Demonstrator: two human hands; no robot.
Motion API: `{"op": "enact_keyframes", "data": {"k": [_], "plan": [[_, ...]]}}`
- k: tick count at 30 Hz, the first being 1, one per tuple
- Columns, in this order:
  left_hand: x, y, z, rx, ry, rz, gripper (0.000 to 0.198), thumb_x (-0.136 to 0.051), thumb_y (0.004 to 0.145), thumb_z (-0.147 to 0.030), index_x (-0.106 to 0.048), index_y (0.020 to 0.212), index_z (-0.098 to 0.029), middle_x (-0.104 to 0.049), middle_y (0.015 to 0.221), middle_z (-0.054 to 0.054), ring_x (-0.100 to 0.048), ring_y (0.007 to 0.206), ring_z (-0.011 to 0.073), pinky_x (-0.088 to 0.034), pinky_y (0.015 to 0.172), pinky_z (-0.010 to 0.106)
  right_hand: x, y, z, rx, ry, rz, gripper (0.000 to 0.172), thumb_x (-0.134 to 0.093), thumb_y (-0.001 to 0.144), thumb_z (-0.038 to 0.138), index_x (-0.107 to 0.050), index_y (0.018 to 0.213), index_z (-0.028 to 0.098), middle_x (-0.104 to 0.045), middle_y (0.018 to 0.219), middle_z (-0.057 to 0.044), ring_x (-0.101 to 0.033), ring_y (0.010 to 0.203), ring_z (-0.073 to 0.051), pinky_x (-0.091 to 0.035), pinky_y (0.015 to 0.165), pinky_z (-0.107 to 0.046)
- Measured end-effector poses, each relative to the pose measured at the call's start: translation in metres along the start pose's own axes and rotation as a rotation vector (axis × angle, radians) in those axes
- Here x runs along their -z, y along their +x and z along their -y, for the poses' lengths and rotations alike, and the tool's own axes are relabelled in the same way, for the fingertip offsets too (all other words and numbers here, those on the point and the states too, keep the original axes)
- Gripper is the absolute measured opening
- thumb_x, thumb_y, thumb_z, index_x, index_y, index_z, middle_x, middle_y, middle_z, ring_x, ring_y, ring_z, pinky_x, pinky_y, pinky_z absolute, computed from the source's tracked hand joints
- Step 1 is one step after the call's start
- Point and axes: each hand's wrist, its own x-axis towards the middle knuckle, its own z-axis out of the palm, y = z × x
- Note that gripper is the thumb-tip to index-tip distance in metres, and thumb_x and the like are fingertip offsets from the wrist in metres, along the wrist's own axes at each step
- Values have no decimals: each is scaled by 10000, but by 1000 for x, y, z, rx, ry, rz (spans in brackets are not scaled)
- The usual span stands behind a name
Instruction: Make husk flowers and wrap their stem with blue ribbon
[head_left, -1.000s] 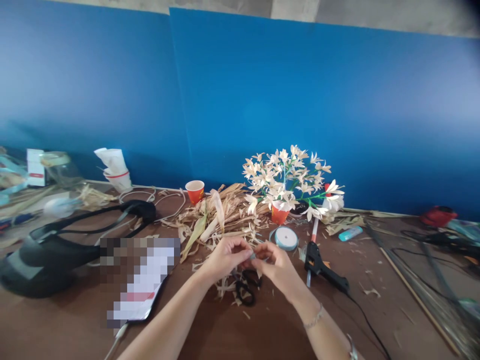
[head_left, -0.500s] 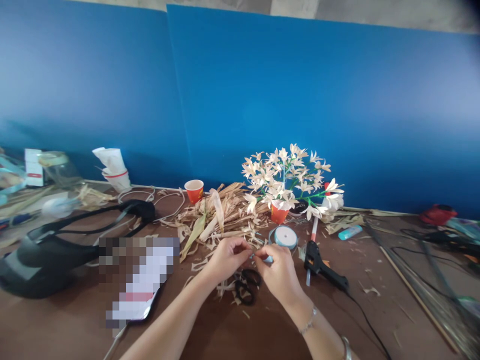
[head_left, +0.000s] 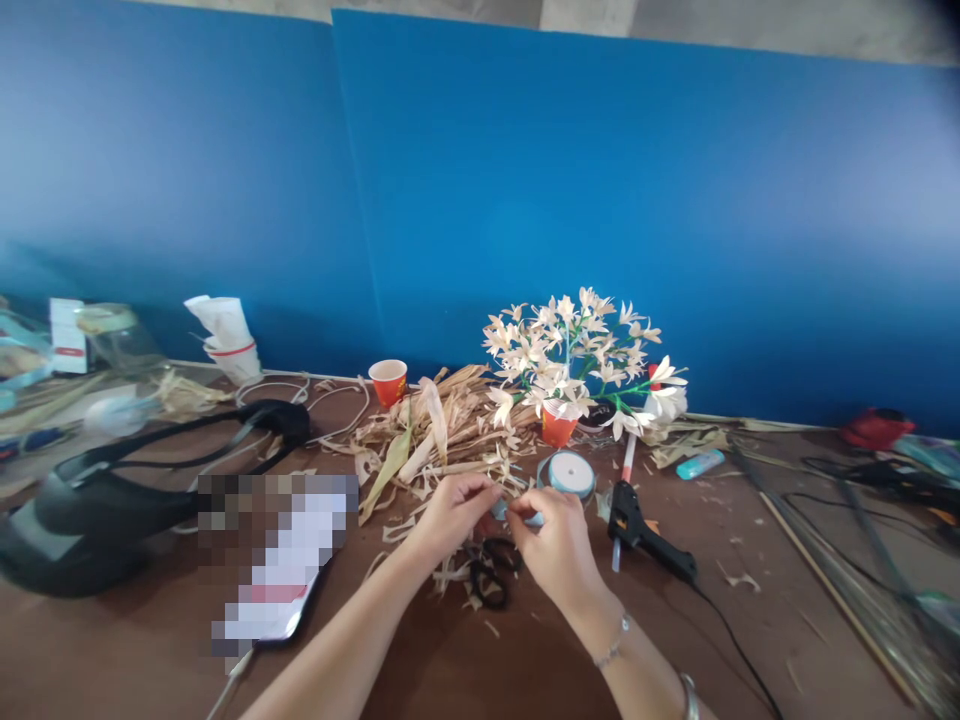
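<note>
Not much has moved in the last second, honestly. Both hands are parked in the same spot over the brown table (head_left: 465, 670), just above the black scissors (head_left: 491, 578). The right hand (head_left: 561, 548) has slid a touch closer to the left hand (head_left: 454, 512), so the 2 sets of fingertips are now practically touching. Between them is a little pale blue strip (head_left: 501, 509). The left hand has its thumb and forefinger pinched tight on 1 end with the other fingers curled in. The right hand is nipped shut on the other end the same way, knuckles up, bracelet on the wrist. Whether there's something thin inside the strip I can't tell, it's too small. A second ago there was a bit more gap and you could see more of the blue. Now it's mostly swallowed by the fingers, so my read is the same fiddly pinching is carrying on, just tighter. Nothing else on the table has budged. The roll of tape (head_left: 570, 473) sits just beyond the right hand, and the glue gun (head_left: 649, 540) lies to its right. The heap of dried husks (head_left: 435, 425) is behind the left hand, with the pale flowers (head_left: 574, 355) standing in a red cup (head_left: 557, 430) at the back. A phone (head_left: 281, 570) lies off to the left.
</note>
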Motion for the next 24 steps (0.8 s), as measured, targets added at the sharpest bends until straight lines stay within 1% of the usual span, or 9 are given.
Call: {"op": "enact_keyframes", "data": {"k": [6, 9, 11, 12, 14, 16, 18, 21, 24], "plan": [[2, 5, 7, 117, -70, 28, 257, -686, 600, -340, -628, 727, -124, -603, 585, 11, -566, 505, 128, -465, 525, 254, -1, -2, -3, -16, -25, -10, 104, -548, 726, 135, -594, 652, 193, -641, 657, -8, -559, 676, -165, -309, 707, -292], [3, 6, 9, 89, -65, 19, 219, -672, 617, -320, -621, 704, -126, -590, 560, 3, -558, 490, 123, -458, 506, 246, 0, -3, -1, -22, 2, -9, 89, -546, 737, 152, -598, 676, 189, -647, 679, -21, -557, 688, -174, -310, 721, -307], [5, 5, 8, 46, -39, 27, 192, -657, 637, -308, -626, 698, -129, -588, 556, 3, -551, 491, 119, -445, 495, 232, 0, -2, 0, -54, 77, 6, 90, -540, 738, 166, -603, 679, 190, -649, 691, -24, -556, 693, -177, -321, 731, -315], [7, 5, 7, 23, -21, 36, 181, -651, 647, -301, -631, 698, -129, -590, 558, 5, -550, 498, 118, -440, 496, 227, 0, -1, 0, -92, 144, 29, 90, -542, 735, 181, -605, 672, 189, -646, 689, -25, -552, 686, -174, -334, 718, -310], [9, 4, 5, -7, 9, 54, 169, -643, 659, -290, -645, 713, -130, -597, 571, 11, -547, 511, 118, -434, 502, 223, 1, 1, -1, -232, 350, 116, 93, -560, 714, 229, -600, 645, 182, -620, 623, -18, -524, 598, -153, -358, 617, -280], [10, 3, 3, -9, 15, 77, 176, -638, 667, -286, -652, 750, -132, -605, 589, 15, -546, 518, 118, -434, 508, 224, 3, 4, -3, -411, 616, 250, 121, -597, 676, 280, -588, 626, 169, -576, 539, 3, -442, 471, -110, -316, 485, -242], [11, 2, 1, 8, 5, 106, 183, -632, 675, -290, -646, 768, -132, -604, 591, 14, -542, 514, 116, -433, 506, 223, 5, 5, -5, -539, 862, 373, 165, -638, 637, 307, -584, 624, 152, -557, 514, 18, -354, 409, -68, -252, 434, -220], [11, -1, -3, 12, -23, 146, 170, -627, 683, -291, -622, 737, -130, -589, 572, 5, -538, 516, 111, -428, 509, 219, 10, 6, -7, -599, 1100, 477, 203, -677, 615, 312, -591, 615, 127, -580, 544, 6, -350, 432, -48, -244, 455, -207], [11, -4, -7, -17, -40, 177, 149, -617, 695, -278, -600, 713, -132, -572, 573, -5, -531, 536, 105, -423, 529, 215, 12, 6, -8, -618, 1186, 536, 209, -681, 623, 307, -586, 596, 122, -583, 540, -3, -405, 479, -59, -273, 490, -201]]}}
